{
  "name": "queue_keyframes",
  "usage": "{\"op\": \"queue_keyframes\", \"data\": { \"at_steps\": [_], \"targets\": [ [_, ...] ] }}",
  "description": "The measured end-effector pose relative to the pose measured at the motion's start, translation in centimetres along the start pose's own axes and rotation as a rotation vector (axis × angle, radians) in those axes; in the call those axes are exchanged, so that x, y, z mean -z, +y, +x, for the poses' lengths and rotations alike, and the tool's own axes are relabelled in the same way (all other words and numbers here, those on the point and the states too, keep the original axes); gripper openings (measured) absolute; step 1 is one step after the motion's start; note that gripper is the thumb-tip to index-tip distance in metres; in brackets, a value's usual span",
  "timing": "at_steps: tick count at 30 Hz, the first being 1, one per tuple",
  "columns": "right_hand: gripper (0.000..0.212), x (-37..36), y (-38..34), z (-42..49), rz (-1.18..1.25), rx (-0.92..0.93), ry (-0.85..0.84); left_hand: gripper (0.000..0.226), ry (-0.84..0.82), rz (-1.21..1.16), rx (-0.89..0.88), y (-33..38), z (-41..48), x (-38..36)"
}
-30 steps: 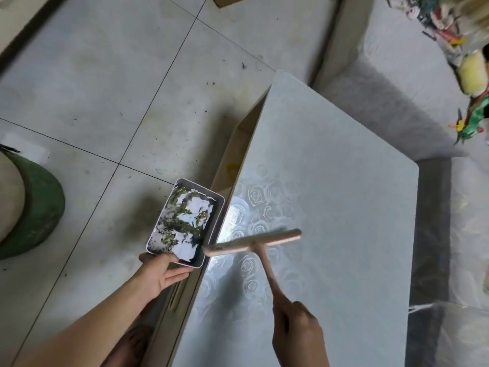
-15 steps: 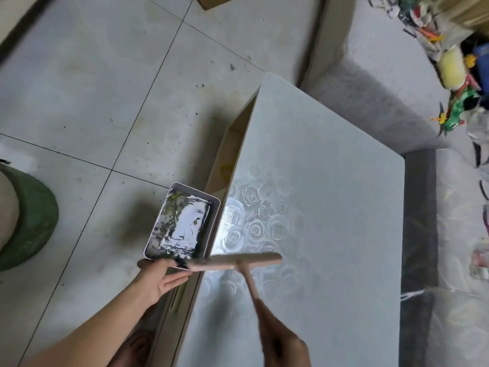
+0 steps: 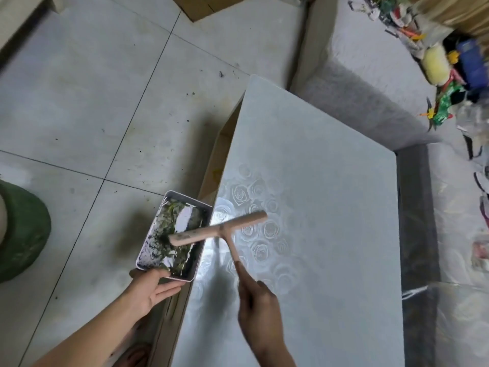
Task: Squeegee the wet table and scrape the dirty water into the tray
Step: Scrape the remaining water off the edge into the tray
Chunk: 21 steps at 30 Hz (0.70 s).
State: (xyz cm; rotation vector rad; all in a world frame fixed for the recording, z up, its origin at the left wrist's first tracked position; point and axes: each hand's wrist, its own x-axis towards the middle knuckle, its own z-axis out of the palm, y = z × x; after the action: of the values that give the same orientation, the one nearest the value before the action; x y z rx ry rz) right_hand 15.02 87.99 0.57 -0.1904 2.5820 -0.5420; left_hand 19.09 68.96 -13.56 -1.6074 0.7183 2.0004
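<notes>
A pale table (image 3: 330,207) with a rose pattern fills the right half of the view, shiny and wet near its left edge. My right hand (image 3: 260,311) grips the handle of a pink T-shaped squeegee (image 3: 219,231). The squeegee's blade reaches past the table's left edge, its left end over the tray. My left hand (image 3: 150,287) holds the near end of a white rectangular tray (image 3: 205,206) against that edge, just below the tabletop. Dirty water and green debris lie in the tray.
Grey floor tiles (image 3: 92,102) with dark specks lie to the left. A green rounded object (image 3: 23,234) sits at the far left. A grey sofa (image 3: 370,75) with toys and clutter (image 3: 449,62) stands behind and right of the table. A cardboard box (image 3: 206,6) is at the top.
The squeegee has swung left across the table edge, so its left end now hangs over the tray. The tray has stayed at the edge in my left hand.
</notes>
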Motion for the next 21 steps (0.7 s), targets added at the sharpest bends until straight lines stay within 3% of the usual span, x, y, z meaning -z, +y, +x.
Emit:
{"op": "queue_keyframes", "data": {
  "at_steps": [4,9,15,21],
  "targets": [
    [0.046,0.0,-3.9,2.6,0.182,-0.001,0.038,0.040,0.013,0.006,-0.038,0.4,-0.1,0.2],
    [0.037,4.1,-2.6,0.1,0.480,-0.204,0.030,0.023,0.050,-0.035,-0.093,1.9,-1.9,0.6],
    [0.053,9.0,1.4,-3.7,0.578,-0.362,0.007,0.013,0.032,0.006,-0.119,5.1,-7.3,0.6],
    [0.029,10.1,3.2,-5.5,0.629,-0.451,0.037,0.012,0.001,0.136,-0.144,8.7,-13.0,0.5]
  ]
}}
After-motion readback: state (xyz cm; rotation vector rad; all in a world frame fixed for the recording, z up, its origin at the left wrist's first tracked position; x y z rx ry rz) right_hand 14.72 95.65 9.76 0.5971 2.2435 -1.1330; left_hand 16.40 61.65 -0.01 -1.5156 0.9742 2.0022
